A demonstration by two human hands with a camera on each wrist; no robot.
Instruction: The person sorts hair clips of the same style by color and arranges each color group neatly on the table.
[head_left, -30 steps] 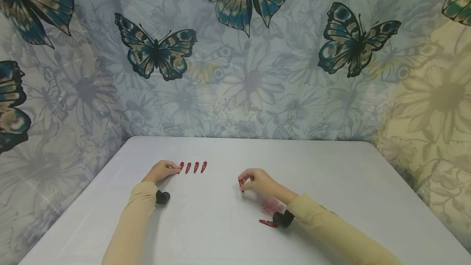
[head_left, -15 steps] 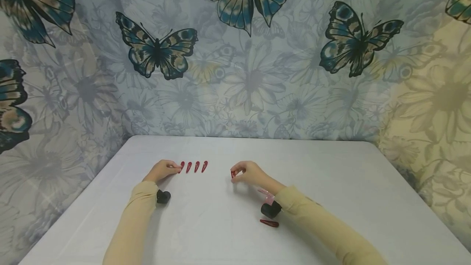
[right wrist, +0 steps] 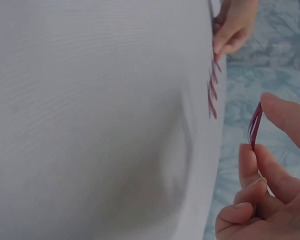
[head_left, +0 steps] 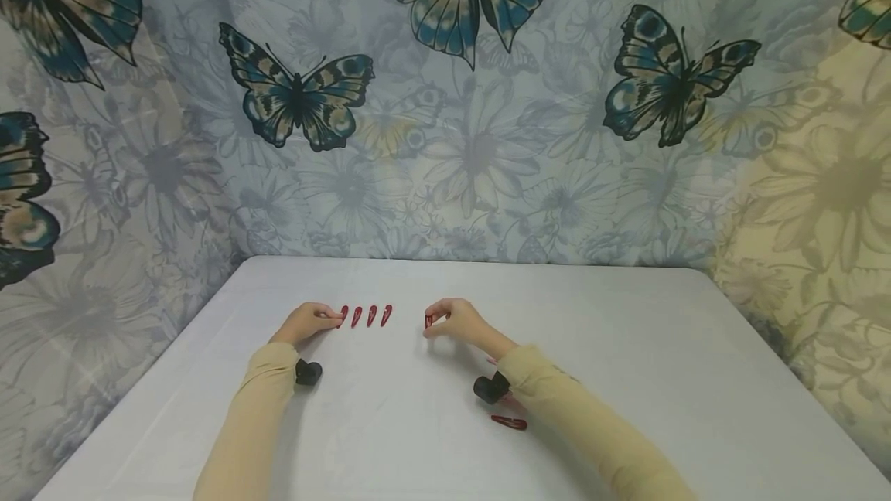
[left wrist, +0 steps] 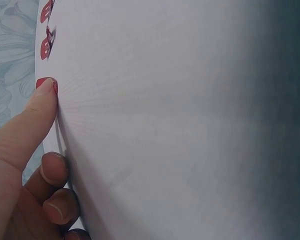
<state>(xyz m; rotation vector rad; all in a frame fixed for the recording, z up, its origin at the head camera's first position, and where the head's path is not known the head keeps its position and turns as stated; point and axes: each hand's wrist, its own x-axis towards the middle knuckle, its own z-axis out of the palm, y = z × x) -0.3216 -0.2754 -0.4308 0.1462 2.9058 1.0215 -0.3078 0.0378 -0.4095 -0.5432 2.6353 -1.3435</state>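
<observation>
Seemingly for control, our right hand [head_left: 458, 318] pinches a red clip [right wrist: 255, 128] endwise; leftward, our left hand [head_left: 306, 322] touches the end clip [head_left: 344, 311], pinch unclear.

Left of the frame's centre, I see the left hand [head_left: 306, 322] hold the leftmost of four red clips [head_left: 372, 316] on the white counter [head_left: 390, 408]. Mid-frame, the right hand [head_left: 459, 319] pinches a fifth clip [head_left: 428, 322]; a sixth clip [head_left: 509, 423] lies lower down. Butterflies [head_left: 297, 103] spread across the upper wall [head_left: 480, 199].
</observation>
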